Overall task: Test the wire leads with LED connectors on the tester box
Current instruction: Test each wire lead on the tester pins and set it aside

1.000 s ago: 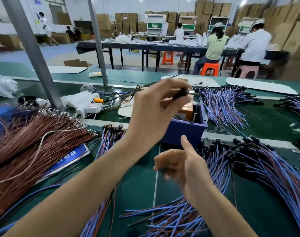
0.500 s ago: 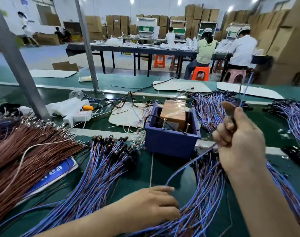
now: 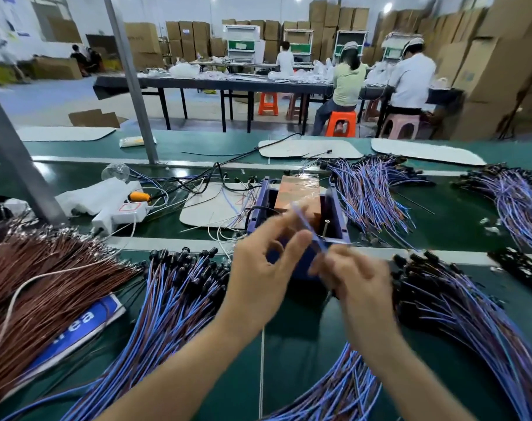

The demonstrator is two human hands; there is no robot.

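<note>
- One lead [image 3: 306, 226] is held between both hands, directly in front of the box [image 3: 339, 208]. Its far end is tilted up and away over the box's open top, presumably so that it can be brought down onto a contact.
- The lead's near end is pinched in the curled fingers of the right hand [image 3: 358, 281]. Which fingers are closed on it is hidden by blur.
- Higher up, the lead is taken between thumb and forefinger of the left hand [image 3: 264, 275], with the other fingers spread clear. This pinch is judged light, meant to steer rather than to carry.
- Two hands are probably used because the wire is thin and limp: one end is anchored while the other is aimed.
- Where the lead's LED connector sits cannot be told.
- Just beyond the grip, the blue box is seen open-topped. A tan block [image 3: 298, 189] wrapped in clear film is seated in its far part. An upright metal pin [image 3: 327, 223] stands just right of the lead.
- A left pile [image 3: 182, 284] of leads with black connectors is laid beside the grip, and a right pile [image 3: 440, 296] lies opposite. These are judged to be untested and tested stock, kept within reach of each hand. Which is which cannot be told.
- Well left of the grip, brown wires [image 3: 46, 278] are heaped.
</note>
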